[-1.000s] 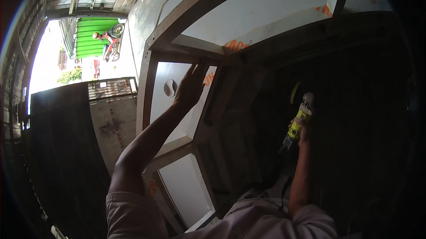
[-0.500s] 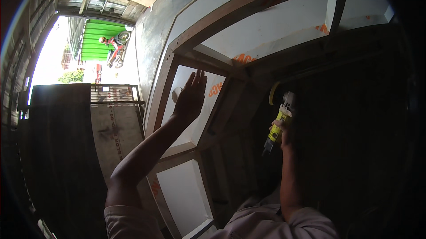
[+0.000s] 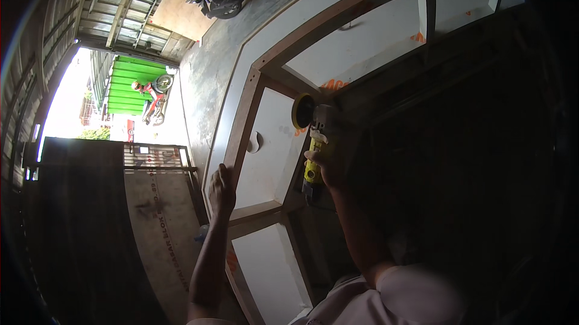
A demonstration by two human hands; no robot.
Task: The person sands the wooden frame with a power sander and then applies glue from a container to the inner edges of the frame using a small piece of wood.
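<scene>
- A yellow-and-grey handheld power tool (image 3: 314, 143) is being held by the right hand (image 3: 327, 165), its grip being wrapped closed around the yellow body.
- The tool's round, yellow-rimmed disc (image 3: 299, 115) is being held up beside the upper inner corner of an angular brown wooden frame (image 3: 243, 133); whether wood is being touched cannot be told, nor whether the disc is being spun.
- The outer rail of that frame is being touched by the left hand (image 3: 221, 195), well apart from the disc; how far this grip is being curled around the rail cannot be told.
- Flat white panels with orange marks (image 3: 268, 150) are being bordered by the frame's rails, one lying just beside the disc.
- A single hand is being relied on for the tool, so a twist or kick could be suffered if the disc were caught on a corner while running.
- The white surface could be scuffed, such a slip being invited by the narrow space there.
- The left hand could be endangered if the disc were being swung toward the outer rail.
- Judgement of contact could be spoiled, the tool's side of the frame being sunk in deep shadow.
</scene>
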